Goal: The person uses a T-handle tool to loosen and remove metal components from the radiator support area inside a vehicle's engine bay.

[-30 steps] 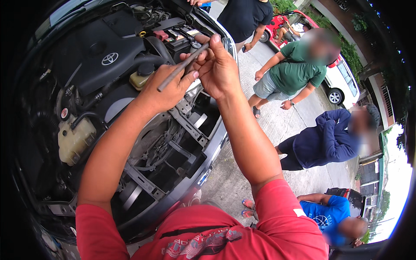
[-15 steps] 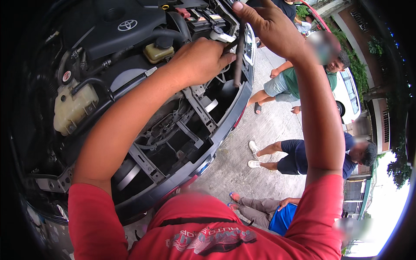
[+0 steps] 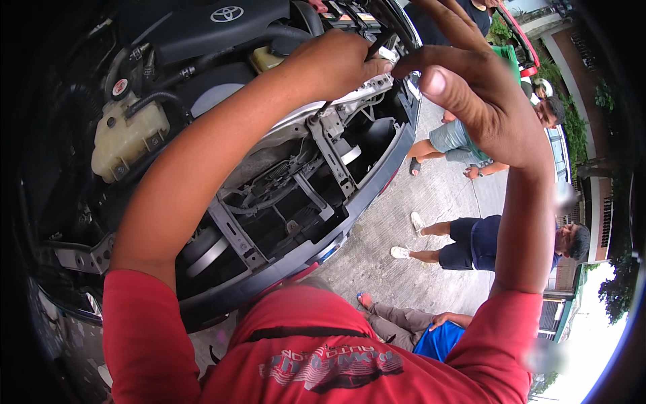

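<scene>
Toward twelve o'clock, near the car battery (image 3: pixel 350 16), the fingers of the left hand (image 3: pixel 340 66) wrap a slim dark rod (image 3: pixel 378 46), which a firm grip should keep steady, while the right hand (image 3: pixel 496 97), at two o'clock, spreads its fingers, apparently holding nothing.

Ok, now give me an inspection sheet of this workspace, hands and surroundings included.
Surface: open engine bay, with a dark engine cover, a pale tank and metal frame bars along the front.
Job's things: dark rod, only partly visible by the left thumb.
Clutter: nothing seen.
Grippers: bare hands; left hand closed on the rod, right hand open, thumb apart from the fingers; whether it touches the rod is unclear.
Cables: black hose near the tank.
Surroundings: concrete ground, several bystanders, greenery.
</scene>
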